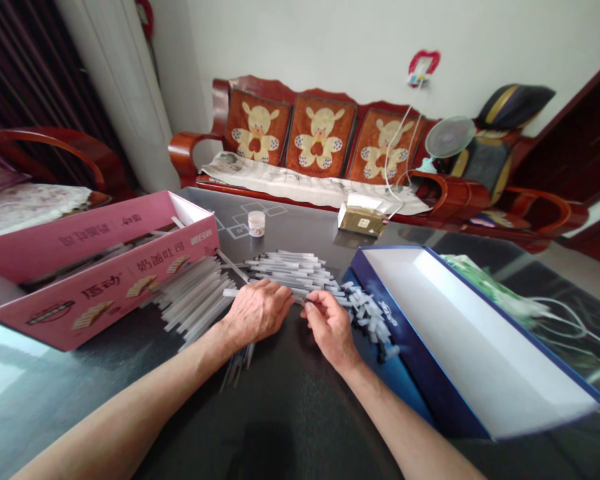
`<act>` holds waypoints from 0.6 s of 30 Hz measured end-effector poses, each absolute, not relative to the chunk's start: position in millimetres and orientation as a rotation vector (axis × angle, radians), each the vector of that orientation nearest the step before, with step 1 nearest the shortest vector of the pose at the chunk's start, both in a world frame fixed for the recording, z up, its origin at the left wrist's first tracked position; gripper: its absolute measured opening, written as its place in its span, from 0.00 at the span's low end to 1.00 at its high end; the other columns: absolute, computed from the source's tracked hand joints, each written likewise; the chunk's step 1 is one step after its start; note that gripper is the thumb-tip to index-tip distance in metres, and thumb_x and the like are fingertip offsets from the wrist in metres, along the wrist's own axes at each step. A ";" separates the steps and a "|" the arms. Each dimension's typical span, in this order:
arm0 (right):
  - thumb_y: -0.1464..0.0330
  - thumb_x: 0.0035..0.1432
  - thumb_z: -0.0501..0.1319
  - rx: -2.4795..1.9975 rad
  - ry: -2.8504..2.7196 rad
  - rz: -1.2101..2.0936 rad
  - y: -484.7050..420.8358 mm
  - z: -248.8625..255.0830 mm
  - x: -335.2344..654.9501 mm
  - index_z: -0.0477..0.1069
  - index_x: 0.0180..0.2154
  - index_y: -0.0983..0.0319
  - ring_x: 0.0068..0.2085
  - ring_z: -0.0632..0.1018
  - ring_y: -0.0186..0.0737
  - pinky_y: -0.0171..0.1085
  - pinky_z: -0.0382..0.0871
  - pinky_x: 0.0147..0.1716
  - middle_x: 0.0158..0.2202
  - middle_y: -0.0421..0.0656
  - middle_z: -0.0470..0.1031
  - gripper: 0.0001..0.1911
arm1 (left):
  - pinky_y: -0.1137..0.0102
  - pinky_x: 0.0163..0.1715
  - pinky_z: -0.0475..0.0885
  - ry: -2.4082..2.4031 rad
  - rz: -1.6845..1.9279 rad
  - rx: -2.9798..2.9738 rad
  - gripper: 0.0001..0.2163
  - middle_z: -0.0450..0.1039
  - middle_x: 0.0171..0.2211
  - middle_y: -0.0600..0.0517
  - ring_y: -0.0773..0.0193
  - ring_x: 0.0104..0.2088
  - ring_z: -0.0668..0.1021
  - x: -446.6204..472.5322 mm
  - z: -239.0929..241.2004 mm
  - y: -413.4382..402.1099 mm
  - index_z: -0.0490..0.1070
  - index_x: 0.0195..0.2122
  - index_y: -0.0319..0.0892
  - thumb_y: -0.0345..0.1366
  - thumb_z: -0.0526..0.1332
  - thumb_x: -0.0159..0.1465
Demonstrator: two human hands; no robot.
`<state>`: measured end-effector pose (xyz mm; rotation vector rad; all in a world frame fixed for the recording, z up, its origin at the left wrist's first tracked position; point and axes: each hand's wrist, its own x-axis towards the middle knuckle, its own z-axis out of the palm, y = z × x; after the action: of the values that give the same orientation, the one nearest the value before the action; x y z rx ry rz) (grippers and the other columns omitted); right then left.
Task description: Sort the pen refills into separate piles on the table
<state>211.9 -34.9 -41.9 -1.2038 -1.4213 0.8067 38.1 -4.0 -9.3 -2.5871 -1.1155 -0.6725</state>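
Note:
My left hand (257, 310) rests on the dark table with its fingers curled round a thin pen refill whose end sticks out below the palm. My right hand (327, 320) is beside it, fingers pinched on a small piece I cannot make out, close to the left hand's fingertips. Just beyond both hands lies a stack of assembled grey pens (293, 267). A heap of small pale caps (367, 313) lies to the right of my right hand. Clear pen tubes (195, 297) lie in a pile to the left.
A pink cardboard box (100, 293) stands at the left. An open blue box with a white inside (460, 333) lies at the right. A small jar (256, 223) and a tissue box (363, 217) sit farther back. A wooden sofa (320, 133) stands behind the table.

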 end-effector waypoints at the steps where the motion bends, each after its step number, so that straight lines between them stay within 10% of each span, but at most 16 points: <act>1: 0.63 0.57 0.58 -1.210 -1.462 0.711 -34.4 -41.2 213.7 0.67 0.37 0.60 0.29 0.76 0.37 0.34 0.69 0.28 0.30 0.42 0.75 0.08 | 0.69 0.28 0.63 -1.111 -0.684 -2.579 0.13 0.71 0.25 0.51 0.63 0.27 0.73 37.9 -9.7 -3.8 0.70 0.31 0.41 0.39 0.49 0.68; 18: 0.73 0.56 0.57 -1.782 -2.029 -0.499 -13.0 -17.9 295.2 0.74 0.35 0.63 0.38 0.70 0.48 0.43 0.64 0.41 0.35 0.51 0.73 0.08 | 0.70 0.32 0.66 -1.024 -0.692 -2.624 0.14 0.70 0.26 0.50 0.64 0.29 0.72 37.9 -14.4 -1.3 0.72 0.38 0.41 0.39 0.49 0.69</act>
<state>295.2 -13.0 -17.9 -1.7825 -2.0292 -0.4992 37.9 -1.3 -14.4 -2.6237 -1.0238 -0.6921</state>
